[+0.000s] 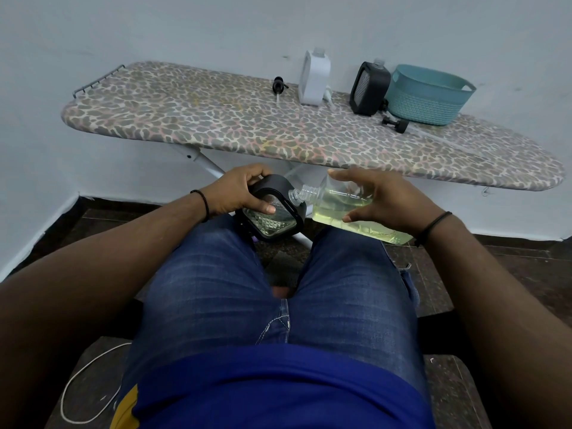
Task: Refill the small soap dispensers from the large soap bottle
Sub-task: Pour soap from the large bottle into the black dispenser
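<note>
Large soap bottle (343, 209) base hidden behind right wrist.

Left hand (238, 193) and right hand (387, 199) meet above the knees, fingers (266, 209) curled in grips.

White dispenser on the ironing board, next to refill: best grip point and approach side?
Grip the white dispenser across its narrow flat sides at mid-body, coming from the front. It stands upright with its neck open; the wall is close behind, and a pump lies at its right base.
</note>
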